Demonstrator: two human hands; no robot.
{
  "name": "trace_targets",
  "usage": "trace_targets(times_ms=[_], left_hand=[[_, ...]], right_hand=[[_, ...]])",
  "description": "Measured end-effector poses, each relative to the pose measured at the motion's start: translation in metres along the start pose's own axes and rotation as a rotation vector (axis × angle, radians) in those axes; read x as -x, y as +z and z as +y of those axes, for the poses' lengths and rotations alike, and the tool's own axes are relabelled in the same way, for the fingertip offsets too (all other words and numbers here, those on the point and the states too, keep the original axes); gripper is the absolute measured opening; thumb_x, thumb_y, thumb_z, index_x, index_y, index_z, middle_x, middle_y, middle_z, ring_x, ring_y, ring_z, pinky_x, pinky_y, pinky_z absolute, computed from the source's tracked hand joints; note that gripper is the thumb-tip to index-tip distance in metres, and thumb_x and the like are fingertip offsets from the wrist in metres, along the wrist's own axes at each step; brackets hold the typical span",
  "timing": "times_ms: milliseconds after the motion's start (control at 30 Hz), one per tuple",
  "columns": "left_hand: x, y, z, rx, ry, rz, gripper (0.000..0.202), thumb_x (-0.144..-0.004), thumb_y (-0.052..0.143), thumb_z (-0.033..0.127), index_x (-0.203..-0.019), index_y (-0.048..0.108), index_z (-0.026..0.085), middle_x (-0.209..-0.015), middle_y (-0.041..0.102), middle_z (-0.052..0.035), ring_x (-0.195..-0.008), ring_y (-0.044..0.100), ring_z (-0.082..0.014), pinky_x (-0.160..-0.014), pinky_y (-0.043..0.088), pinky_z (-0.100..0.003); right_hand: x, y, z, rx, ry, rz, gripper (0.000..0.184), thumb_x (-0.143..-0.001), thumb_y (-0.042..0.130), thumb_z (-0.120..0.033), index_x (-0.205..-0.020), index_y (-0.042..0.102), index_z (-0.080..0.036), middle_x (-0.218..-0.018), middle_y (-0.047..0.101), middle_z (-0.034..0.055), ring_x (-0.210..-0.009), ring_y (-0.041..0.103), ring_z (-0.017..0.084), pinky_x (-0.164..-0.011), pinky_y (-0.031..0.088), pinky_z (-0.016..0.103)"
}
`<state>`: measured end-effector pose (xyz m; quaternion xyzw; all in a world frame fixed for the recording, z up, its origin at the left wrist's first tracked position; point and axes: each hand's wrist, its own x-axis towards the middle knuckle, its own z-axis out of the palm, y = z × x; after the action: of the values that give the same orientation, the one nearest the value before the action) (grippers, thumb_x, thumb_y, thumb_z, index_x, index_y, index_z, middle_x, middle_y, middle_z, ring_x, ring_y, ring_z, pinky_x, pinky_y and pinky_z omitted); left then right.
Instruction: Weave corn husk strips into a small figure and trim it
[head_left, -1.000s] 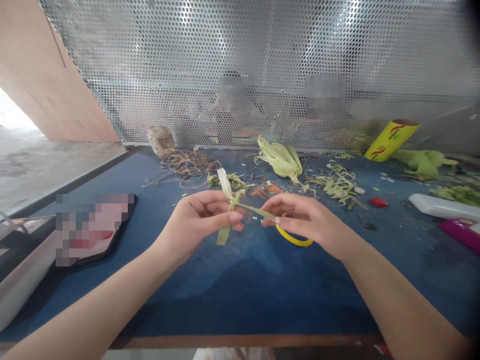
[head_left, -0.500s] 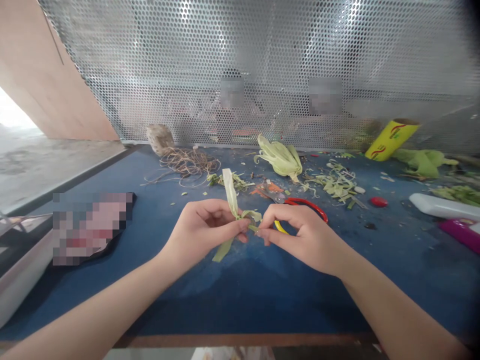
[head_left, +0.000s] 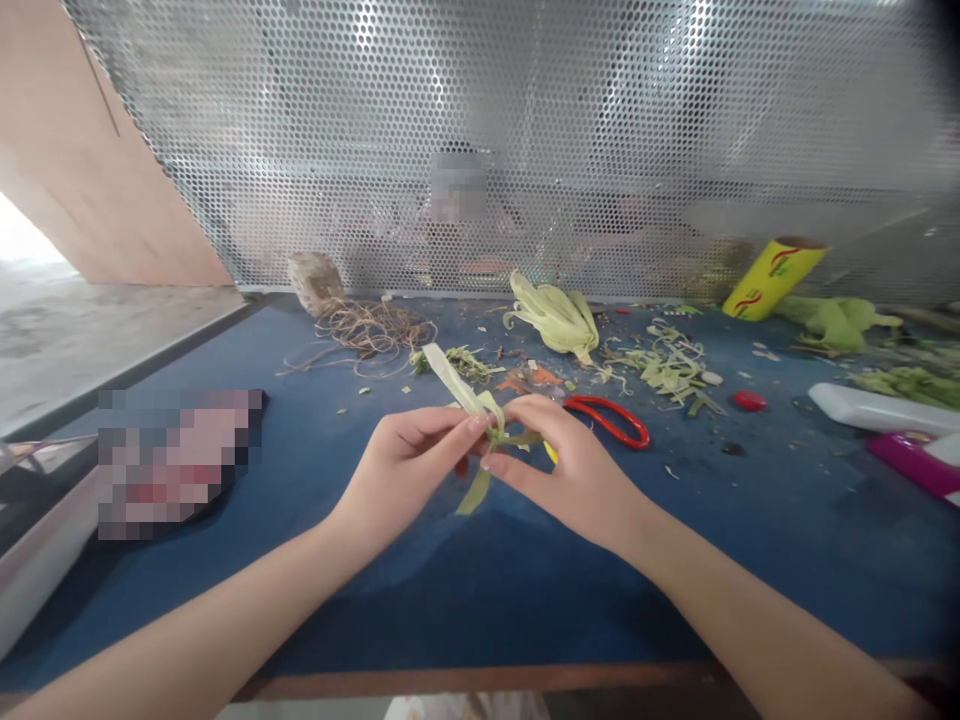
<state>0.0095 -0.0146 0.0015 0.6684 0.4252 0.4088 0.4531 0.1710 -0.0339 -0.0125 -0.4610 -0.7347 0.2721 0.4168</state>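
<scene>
A pale green corn husk strip (head_left: pixel 454 380), knotted or folded near its middle, is held up over the table. My left hand (head_left: pixel 420 450) pinches it between thumb and fingers beside the fold. My right hand (head_left: pixel 566 465) closes on the fold from the other side, thumb low and forefinger above; its other fingers are mostly hidden. One end of the strip points up and away, and another hangs below my fingers. Just beyond my right hand lie scissors with a red handle loop (head_left: pixel 615 420); a yellow part shows beside my fingers.
At the back lie a husk bundle (head_left: pixel 555 315), tangled twine (head_left: pixel 371 330), shredded husk (head_left: pixel 671 365) and a leaning yellow tube (head_left: pixel 776 278) before a perforated metal screen (head_left: pixel 525 120). A red cap (head_left: pixel 750 400) and a white-purple object (head_left: pixel 915 465) lie right, a blurred phone-like object (head_left: pixel 187 460) left.
My right hand has moved left, up against my left hand at the fold. The strip has turned, its upper end leaning further left and its lower end shifting right.
</scene>
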Motion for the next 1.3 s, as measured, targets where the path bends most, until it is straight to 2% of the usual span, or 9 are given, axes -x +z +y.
trace_targets(times_ms=[100,233,400,533,700,1000,1067,1200,1300], left_hand=[[0.0,0.002,-0.002,-0.075,0.065,-0.003,0.015,-0.074,0.06,0.026,-0.069,0.071,0.019,-0.069,0.068,-0.0009,-0.066,0.059,-0.015,-0.062,0.046,-0.023],[-0.001,-0.001,-0.006,-0.179,0.199,0.031,0.014,-0.076,0.059,0.027,-0.073,0.073,0.023,-0.078,0.063,-0.0027,-0.081,0.056,-0.0173,-0.078,0.044,-0.028],[0.0,-0.006,-0.003,-0.238,0.248,0.02,0.022,-0.081,0.052,0.032,-0.079,0.073,0.026,-0.089,0.062,-0.0038,-0.093,0.051,-0.0205,-0.088,0.038,-0.034],[-0.001,-0.009,-0.003,-0.156,0.221,0.118,0.016,-0.077,0.058,0.032,-0.073,0.072,0.024,-0.086,0.064,-0.0024,-0.088,0.053,-0.0194,-0.084,0.041,-0.03],[-0.001,-0.008,-0.006,-0.122,0.166,0.152,0.007,-0.069,0.067,0.029,-0.068,0.072,0.024,-0.079,0.062,-0.0006,-0.075,0.056,-0.0159,-0.075,0.045,-0.028],[-0.004,-0.012,-0.007,-0.185,0.222,0.246,0.012,-0.074,0.062,0.03,-0.071,0.072,0.025,-0.08,0.061,-0.0001,-0.08,0.055,-0.0168,-0.077,0.043,-0.029],[-0.005,-0.011,-0.006,-0.168,0.186,0.215,0.014,-0.074,0.061,0.033,-0.071,0.071,0.022,-0.081,0.061,-0.0006,-0.08,0.055,-0.0168,-0.076,0.043,-0.028],[-0.006,-0.007,-0.005,-0.098,0.036,0.075,0.025,-0.074,0.059,0.04,-0.084,0.064,0.018,-0.076,0.06,-0.0019,-0.074,0.055,-0.017,-0.066,0.043,-0.027],[-0.003,-0.004,-0.005,-0.151,0.032,-0.014,0.026,-0.068,0.063,0.042,-0.072,0.058,0.017,-0.068,0.054,-0.0001,-0.066,0.05,-0.0151,-0.06,0.041,-0.026]], right_hand=[[-0.002,0.005,0.003,-0.046,-0.019,-0.015,0.016,-0.075,0.061,-0.034,-0.082,0.062,-0.02,-0.093,0.059,0.0049,-0.095,0.053,0.02,-0.086,0.039,0.033],[-0.004,0.006,0.007,-0.11,-0.022,0.069,0.015,-0.074,0.062,-0.031,-0.085,0.066,-0.021,-0.099,0.059,0.0051,-0.097,0.052,0.019,-0.089,0.037,0.034],[-0.006,0.008,0.008,-0.323,0.073,0.061,0.014,-0.073,0.062,-0.029,-0.081,0.065,-0.018,-0.084,0.063,0.0039,-0.083,0.056,0.018,-0.078,0.043,0.031],[-0.005,0.011,0.007,-0.437,0.172,-0.019,0.015,-0.072,0.062,-0.029,-0.08,0.066,-0.017,-0.077,0.065,0.0027,-0.073,0.056,0.016,-0.071,0.043,0.031],[-0.005,0.012,0.008,-0.463,0.154,-0.022,0.012,-0.069,0.064,-0.028,-0.075,0.064,-0.018,-0.073,0.061,0.0012,-0.067,0.053,0.014,-0.066,0.043,0.028],[-0.004,0.014,0.004,-0.425,0.207,-0.037,0.018,-0.071,0.062,-0.032,-0.064,0.058,-0.016,-0.071,0.059,0.0021,-0.065,0.053,0.013,-0.061,0.042,0.026],[-0.004,0.015,0.005,-0.436,0.239,-0.041,0.019,-0.07,0.064,-0.033,-0.064,0.057,-0.016,-0.068,0.058,0.0013,-0.064,0.052,0.013,-0.058,0.041,0.025],[-0.005,0.009,0.007,-0.437,0.272,0.029,0.024,-0.068,0.065,-0.038,-0.063,0.056,-0.017,-0.058,0.049,-0.0022,-0.054,0.044,0.01,-0.049,0.035,0.022],[-0.005,0.003,0.007,-0.392,0.272,0.103,0.025,-0.068,0.064,-0.041,-0.066,0.056,-0.018,-0.055,0.045,-0.0039,-0.049,0.038,0.008,-0.045,0.031,0.021]])
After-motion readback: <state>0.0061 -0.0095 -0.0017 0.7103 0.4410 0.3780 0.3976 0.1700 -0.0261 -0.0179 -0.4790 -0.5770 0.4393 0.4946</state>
